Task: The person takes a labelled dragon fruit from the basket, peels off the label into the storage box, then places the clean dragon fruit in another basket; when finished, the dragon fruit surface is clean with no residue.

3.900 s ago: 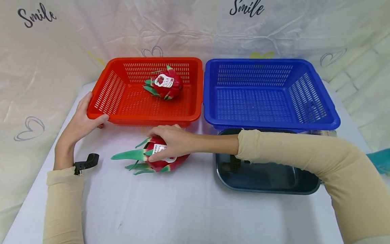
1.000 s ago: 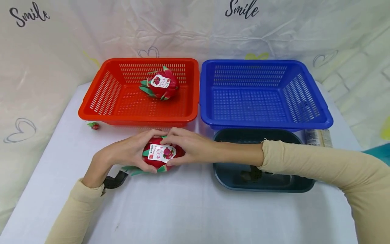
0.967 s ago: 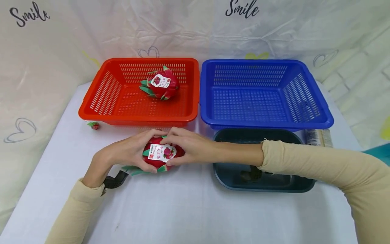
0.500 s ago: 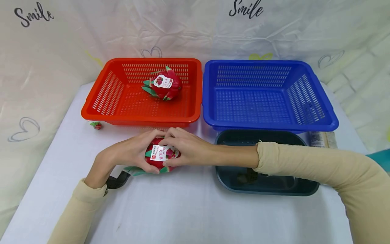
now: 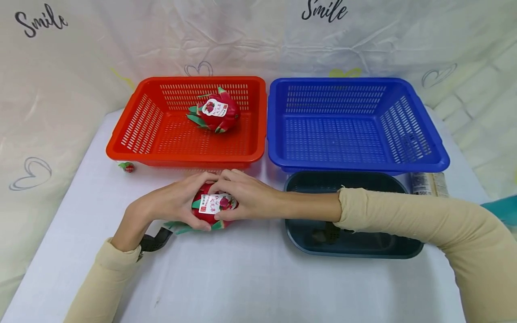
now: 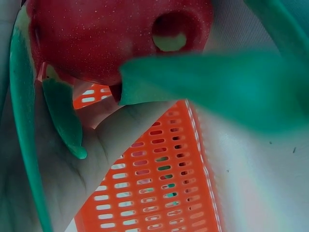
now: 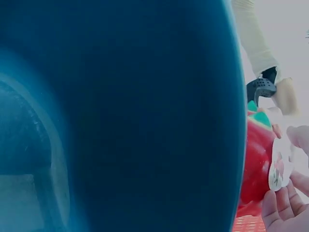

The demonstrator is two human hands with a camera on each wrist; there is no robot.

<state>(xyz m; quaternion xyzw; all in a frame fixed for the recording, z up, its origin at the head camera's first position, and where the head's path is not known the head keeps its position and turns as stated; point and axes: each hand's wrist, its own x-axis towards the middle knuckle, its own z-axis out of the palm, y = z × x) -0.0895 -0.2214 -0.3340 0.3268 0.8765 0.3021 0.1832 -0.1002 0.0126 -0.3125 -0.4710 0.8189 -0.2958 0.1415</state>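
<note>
A red dragon fruit [image 5: 208, 218] with green leaves lies on the white table in front of the red basket [image 5: 187, 158]. My left hand [image 5: 175, 200] grips its leafy end; in the left wrist view the red skin [image 6: 106, 34] lies against the palm. From the other side my right hand [image 5: 256, 196] holds the fruit, thumb and fingers beside its white label [image 5: 213, 203]. The right wrist view shows those fingertips [image 7: 270, 205] at the edge of the label. Inside the red basket sits another dragon fruit [image 5: 220, 112], also labelled.
A blue basket [image 5: 355, 167] stands right of the red one. The dark teal tub [image 5: 351, 252] sits before it, under my right forearm. A small red-and-green object [image 5: 127, 167] lies by the red basket's front left corner; a printed package [image 5: 429, 183] is partly hidden at right.
About four seconds ago my left hand was on the red basket's rim; it has since come to the dragon fruit, which my right hand was holding. Over the last second, both hands have barely moved.
</note>
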